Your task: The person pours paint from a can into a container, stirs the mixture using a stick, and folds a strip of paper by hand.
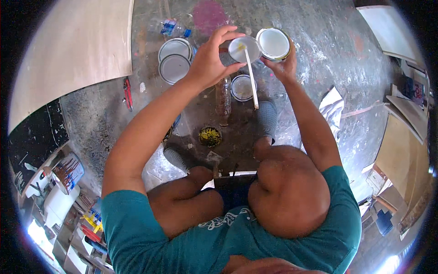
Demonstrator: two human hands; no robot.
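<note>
My left hand point(211, 61) grips a small pale cup point(239, 48) with a faint yellow patch inside and a long pale stir stick point(251, 80) reaching out over its near rim. My right hand point(283, 66) holds a round tin of white liquid point(273, 43) tilted beside the cup. Below them on the floor lie a round lid point(242, 87) and a clear bottle with brownish contents point(224, 108). A yellow-stained container point(210, 136) sits between my feet. Two stacked tins or lids point(174, 69) are left of my left hand.
A plastic water bottle point(171, 28) and red-handled tool point(128, 93) lie on the stained floor point(319, 50). A plywood sheet point(68, 55) lies at upper left, more boards point(406, 160) at right. Crumpled white sheet point(331, 105) lies by my right arm. Paint buckets and clutter point(68, 173) fill the lower left.
</note>
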